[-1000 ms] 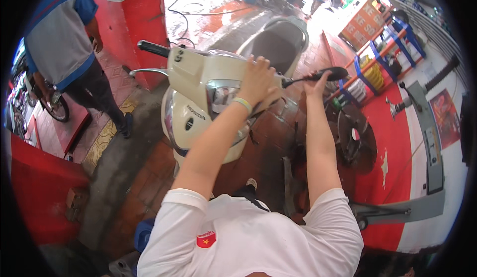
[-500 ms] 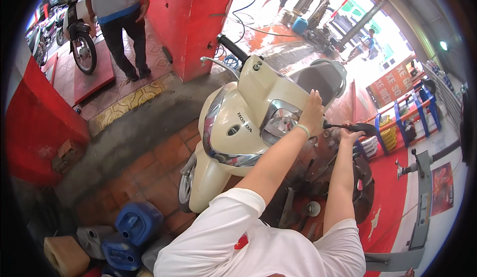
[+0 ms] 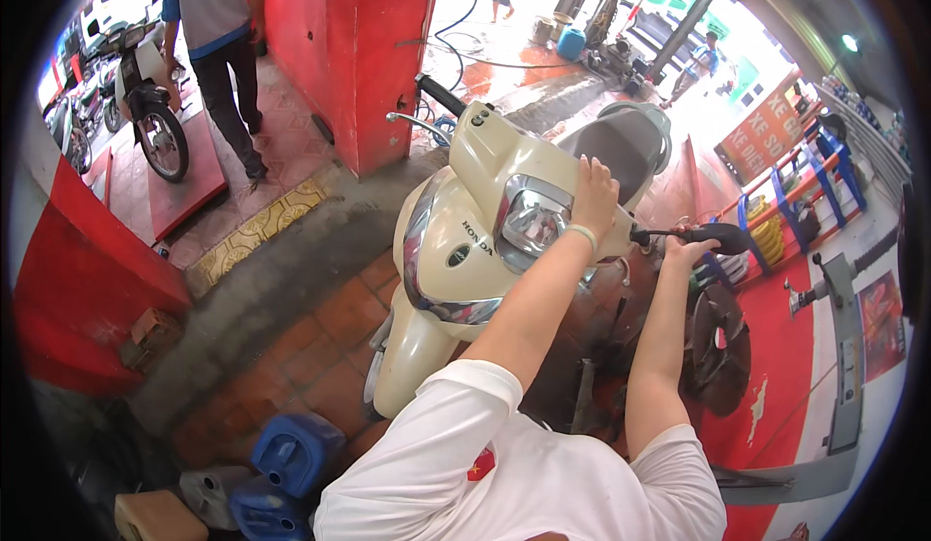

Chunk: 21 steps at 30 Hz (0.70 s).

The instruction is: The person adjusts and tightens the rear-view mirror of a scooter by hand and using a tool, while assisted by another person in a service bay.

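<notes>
- tiled floor (image 3: 308,335) is occupied by cream scooter (image 3: 464,226)
- left hand (image 3: 595,200), fingers outstretched, is laid on it, seemingly for steadying
- black handlebar part (image 3: 727,238) is gripped by right hand (image 3: 685,251)

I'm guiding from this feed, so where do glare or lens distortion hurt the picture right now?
Head view: daylight bleaches the street beyond the scooter; the red-and-white wall at right looks bowed, and the corners go black. Same head view: the left hand and right hand look reasonably sharp.
</notes>
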Available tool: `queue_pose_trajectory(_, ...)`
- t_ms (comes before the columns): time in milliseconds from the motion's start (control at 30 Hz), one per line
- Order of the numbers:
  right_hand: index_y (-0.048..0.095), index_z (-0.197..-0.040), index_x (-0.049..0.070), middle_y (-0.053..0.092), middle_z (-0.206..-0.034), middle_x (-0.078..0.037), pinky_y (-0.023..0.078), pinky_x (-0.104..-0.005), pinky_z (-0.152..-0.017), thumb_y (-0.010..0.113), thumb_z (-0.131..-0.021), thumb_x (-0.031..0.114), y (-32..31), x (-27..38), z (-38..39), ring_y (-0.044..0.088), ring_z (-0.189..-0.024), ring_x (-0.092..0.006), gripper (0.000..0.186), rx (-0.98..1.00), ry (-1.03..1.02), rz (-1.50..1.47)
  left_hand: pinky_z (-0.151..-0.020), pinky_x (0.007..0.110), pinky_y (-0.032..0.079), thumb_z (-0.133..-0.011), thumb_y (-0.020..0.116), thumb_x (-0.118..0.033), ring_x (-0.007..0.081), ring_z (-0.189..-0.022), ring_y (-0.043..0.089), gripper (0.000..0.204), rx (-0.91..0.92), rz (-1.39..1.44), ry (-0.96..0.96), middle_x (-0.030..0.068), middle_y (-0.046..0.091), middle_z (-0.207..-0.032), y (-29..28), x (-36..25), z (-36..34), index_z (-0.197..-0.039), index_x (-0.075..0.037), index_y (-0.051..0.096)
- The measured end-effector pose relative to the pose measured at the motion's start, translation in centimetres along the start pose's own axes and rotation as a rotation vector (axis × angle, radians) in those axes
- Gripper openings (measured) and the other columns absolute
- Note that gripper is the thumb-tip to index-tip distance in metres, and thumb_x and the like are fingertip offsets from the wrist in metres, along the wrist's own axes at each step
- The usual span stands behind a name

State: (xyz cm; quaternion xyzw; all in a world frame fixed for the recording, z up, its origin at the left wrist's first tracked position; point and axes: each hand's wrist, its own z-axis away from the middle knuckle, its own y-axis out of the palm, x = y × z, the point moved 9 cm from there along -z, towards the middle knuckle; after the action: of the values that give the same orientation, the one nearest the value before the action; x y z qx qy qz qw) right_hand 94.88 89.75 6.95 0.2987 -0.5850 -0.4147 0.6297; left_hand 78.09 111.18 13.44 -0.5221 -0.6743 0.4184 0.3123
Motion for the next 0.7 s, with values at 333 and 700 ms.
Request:
queue_pose_trajectory(333, 0.042, -0.078, 0.003, 0.048, -0.067, -0.010, 0.037, -0.0298, -0.052, 0.042, -0.073, 0.076, 1.7, 0.2, 4.5, 0.045, -0.054, -0.0196, 0.073, 0.076, -0.028, 0.002, -0.105, 0.049, 0.017, -0.062, 0.070, -0.051, 0.0249, -0.111, 0.043, 0.062, -0.047, 0.076, 0.026, 0.0068, 0.055, -0.107, -0.7, 1.5, 0.1, -0.108, -0.011, 0.058)
queue_pose_trajectory(700, 0.043, -0.067, 0.004, 0.041, -0.058, -0.006, 0.039, -0.0305, -0.057, 0.048, -0.058, 0.082, 1.8, 1.0, 0.9, 0.042, -0.057, -0.0194, 0.079, 0.296, 0.107, 0.117, -0.103, 0.046, 0.020, -0.064, 0.069, -0.050, 0.0238, -0.110, 0.044, 0.056, -0.085, 0.065, 0.018, 0.0057, 0.057, -0.104, -1.1, 1.1, 0.3, -0.104, -0.011, 0.061)
